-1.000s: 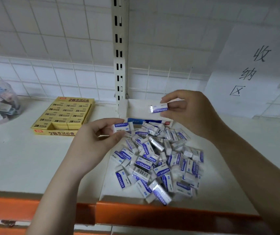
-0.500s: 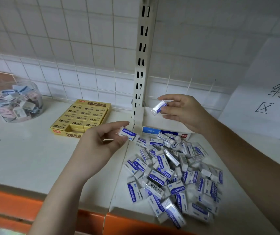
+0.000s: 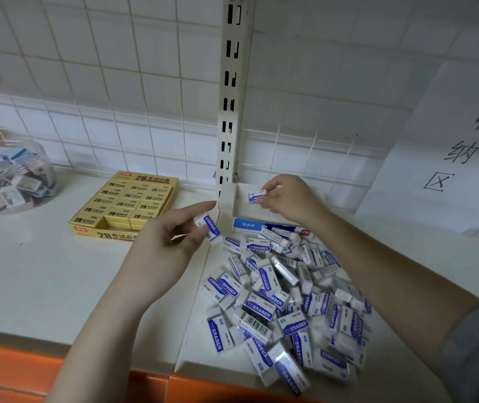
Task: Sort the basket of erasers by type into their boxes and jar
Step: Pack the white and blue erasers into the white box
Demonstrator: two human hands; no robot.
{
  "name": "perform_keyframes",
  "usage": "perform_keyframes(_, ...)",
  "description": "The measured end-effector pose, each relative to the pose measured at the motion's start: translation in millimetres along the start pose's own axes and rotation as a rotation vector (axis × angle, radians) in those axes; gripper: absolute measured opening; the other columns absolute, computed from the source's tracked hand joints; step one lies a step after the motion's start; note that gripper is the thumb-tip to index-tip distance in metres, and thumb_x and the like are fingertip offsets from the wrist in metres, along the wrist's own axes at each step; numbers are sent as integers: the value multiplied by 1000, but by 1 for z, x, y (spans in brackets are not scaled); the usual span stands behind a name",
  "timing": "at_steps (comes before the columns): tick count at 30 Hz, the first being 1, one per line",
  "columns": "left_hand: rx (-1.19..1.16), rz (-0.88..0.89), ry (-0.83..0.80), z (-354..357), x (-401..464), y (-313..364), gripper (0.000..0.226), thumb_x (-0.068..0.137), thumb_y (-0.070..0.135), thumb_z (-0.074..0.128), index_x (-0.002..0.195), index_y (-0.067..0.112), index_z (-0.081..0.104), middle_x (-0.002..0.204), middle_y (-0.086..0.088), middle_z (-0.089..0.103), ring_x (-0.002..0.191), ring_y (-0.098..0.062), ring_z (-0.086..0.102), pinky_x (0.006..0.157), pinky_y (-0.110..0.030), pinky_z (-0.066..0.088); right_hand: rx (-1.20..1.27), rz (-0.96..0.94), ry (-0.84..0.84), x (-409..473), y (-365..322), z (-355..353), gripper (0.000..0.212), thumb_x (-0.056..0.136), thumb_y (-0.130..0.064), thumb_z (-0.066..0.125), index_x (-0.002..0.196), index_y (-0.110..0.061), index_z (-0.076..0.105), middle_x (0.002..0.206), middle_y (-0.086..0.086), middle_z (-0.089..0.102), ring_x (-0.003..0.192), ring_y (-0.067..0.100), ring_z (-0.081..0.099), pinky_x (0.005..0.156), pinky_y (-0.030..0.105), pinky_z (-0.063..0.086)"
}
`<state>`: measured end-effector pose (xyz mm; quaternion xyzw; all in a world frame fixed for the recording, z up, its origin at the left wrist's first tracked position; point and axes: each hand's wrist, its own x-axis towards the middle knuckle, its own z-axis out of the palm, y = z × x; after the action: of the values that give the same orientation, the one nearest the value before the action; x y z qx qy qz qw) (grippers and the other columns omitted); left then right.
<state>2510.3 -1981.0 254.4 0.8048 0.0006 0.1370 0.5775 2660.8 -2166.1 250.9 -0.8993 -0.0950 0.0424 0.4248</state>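
Erasers with blue and white sleeves (image 3: pixel 279 301) lie in a loose heap in the lower middle and lower right of the frame, inside a flattened white box (image 3: pixel 233 202) whose back wall stands near the centre; the box lies on the white counter (image 3: pixel 29 271); the left hand (image 3: pixel 159 251), in the middle of the frame, pinches one blue-and-white eraser (image 3: pixel 209 228) between thumb and fingers, so its grip is closed on that eraser, just left of the box corner; the right hand (image 3: pixel 290 199), a little higher and to the right, holds a second eraser (image 3: pixel 257 196) at its fingertips in front of the back wall of the box, above the heap; a yellow box of 2B erasers (image 3: pixel 125 205) lies left of centre, almost full, with one gap at its front row; a clear jar (image 3: pixel 8 177) with mixed erasers stands at the left edge; a white sheet with handwritten characters (image 3: pixel 459 158) leans at the right; a slotted metal post (image 3: pixel 232 97) rises behind the white box.
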Motion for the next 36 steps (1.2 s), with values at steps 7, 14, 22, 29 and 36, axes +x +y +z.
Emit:
perform_keyframes(7, -94, -74, 3, -1, 5, -5, 33, 90, 9, 58, 107, 37, 62, 72, 13, 58, 73, -13, 63, 90, -48, 51, 73, 31, 46, 7, -1, 14, 18, 80, -17, 74, 83, -16, 56, 85, 6, 69, 70, 12, 66, 50, 13, 43)
perform_keyframes(14, 3, -50, -11, -2, 22, 3, 25, 89, 13, 60, 106, 32, 64, 75, 10, 62, 78, -2, 61, 84, -17, 49, -250, -72, 130, 4, -1, 19, 19, 80, -17, 73, 98, -11, 67, 87, -2, 62, 78, 10, 56, 54, 6, 31)
perform_keyframes(22, 136, 47, -139, 5, 87, 21, 19, 86, 8, 64, 98, 22, 68, 79, 11, 67, 64, 8, 59, 68, -9, 46, -245, -75, 81, 2, -7, 12, 11, 84, -17, 67, 89, -11, 75, 83, 1, 70, 75, 12, 61, 71, 23, 46)
perform_keyframes(29, 438, 150, -294, 35, 135, 14, 23, 84, -3, 61, 102, 8, 69, 93, -8, 71, 76, -8, 61, 80, -18, 50, -281, -103, 151, -43, -2, -31, 16, 88, -17, 60, 96, -11, 73, 95, 2, 71, 79, 14, 65, 76, 24, 48)
perform_keyframes(36, 738, 236, -449, 58, 151, 12, 18, 82, 4, 67, 99, 7, 72, 102, -4, 71, 91, -12, 63, 80, -17, 44, -302, -104, 65, -96, 11, -47, 10, 86, -19, 66, 93, -18, 73, 88, -5, 72, 75, -3, 63, 73, 12, 46)
